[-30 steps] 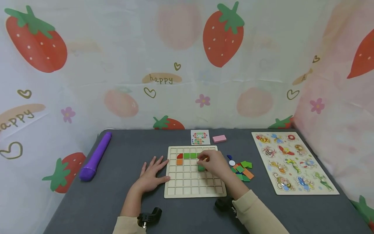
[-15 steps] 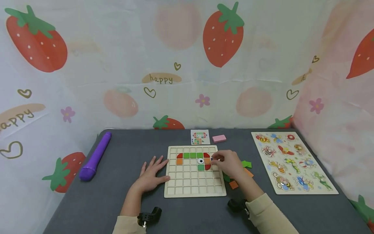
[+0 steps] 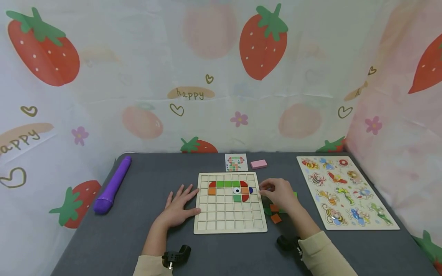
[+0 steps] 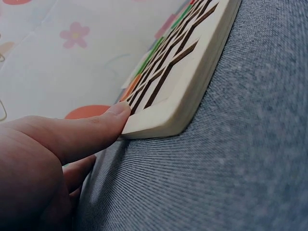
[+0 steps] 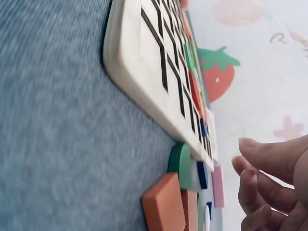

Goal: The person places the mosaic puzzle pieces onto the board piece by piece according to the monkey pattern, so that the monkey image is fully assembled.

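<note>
A pale wooden grid board (image 3: 221,214) lies mid-table. Its upper cells hold green squares (image 3: 229,184), red curved pieces, orange squares (image 3: 212,190), a white eye piece (image 3: 236,190) and a dark blue half-round piece (image 3: 251,190). My left hand (image 3: 179,207) rests with spread fingers at the board's left edge, and the thumb (image 4: 98,130) touches its border. Just off the right edge hovers my right hand (image 3: 280,193); its fingers (image 5: 267,187) are loosely bent, with nothing visible between thumb and forefinger. Under it lie loose pieces, including an orange one (image 5: 164,202) and a green rounded one (image 5: 180,166), partly hidden.
A small pattern card (image 3: 236,162) and a pink block (image 3: 258,164) lie behind the board. At right is a sticker-like insect board (image 3: 348,191). A purple microphone-shaped object (image 3: 113,186) lies at left. Patterned cloth hangs behind the table.
My right hand has moved right, off the grid. The eye, the right-hand red and orange pieces and the dark blue half-round piece now show on the board. The left hand stays put.
</note>
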`<state>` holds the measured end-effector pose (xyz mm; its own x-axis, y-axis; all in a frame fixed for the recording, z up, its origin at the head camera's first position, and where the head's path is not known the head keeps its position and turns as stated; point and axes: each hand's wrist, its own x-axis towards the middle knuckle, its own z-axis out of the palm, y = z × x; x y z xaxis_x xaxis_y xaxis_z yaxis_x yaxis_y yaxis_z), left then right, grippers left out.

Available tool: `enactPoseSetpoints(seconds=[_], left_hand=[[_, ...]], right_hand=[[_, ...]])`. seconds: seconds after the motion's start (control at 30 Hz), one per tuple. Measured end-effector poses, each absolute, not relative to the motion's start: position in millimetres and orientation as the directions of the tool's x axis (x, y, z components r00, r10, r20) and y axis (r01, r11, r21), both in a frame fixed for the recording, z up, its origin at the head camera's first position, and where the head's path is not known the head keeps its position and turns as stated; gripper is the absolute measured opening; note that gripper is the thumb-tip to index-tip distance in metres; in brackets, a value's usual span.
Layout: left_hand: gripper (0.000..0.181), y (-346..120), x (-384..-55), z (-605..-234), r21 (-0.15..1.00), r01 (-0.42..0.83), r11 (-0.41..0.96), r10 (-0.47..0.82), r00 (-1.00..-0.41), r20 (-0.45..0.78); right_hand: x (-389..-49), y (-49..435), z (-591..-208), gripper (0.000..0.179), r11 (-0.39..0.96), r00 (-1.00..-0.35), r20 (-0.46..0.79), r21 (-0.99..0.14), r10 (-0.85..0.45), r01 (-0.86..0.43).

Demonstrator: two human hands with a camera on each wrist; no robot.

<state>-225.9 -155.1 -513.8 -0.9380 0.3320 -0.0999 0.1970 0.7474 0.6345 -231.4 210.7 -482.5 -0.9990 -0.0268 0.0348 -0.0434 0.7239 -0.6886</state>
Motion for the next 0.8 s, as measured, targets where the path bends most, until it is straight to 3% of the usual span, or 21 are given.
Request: enactPoseSetpoints(seconds=[0.47, 0.8], left_hand=[[0.077, -155, -226, -515, 0.631, 0.200, 0.750, 0.330, -0.939, -0.094], [0.076, -155, -225, -514, 0.627, 0.207, 0.751, 0.335, -0.938, -0.092]], right_hand=[[-248, 239, -495, 0.024, 0.705, -0.999, -0.047, -0.708, -0.008, 0.028], [-252, 231, -496, 0.021, 0.820, -0.992, -0.094, -0.572, -0.084, -0.016]])
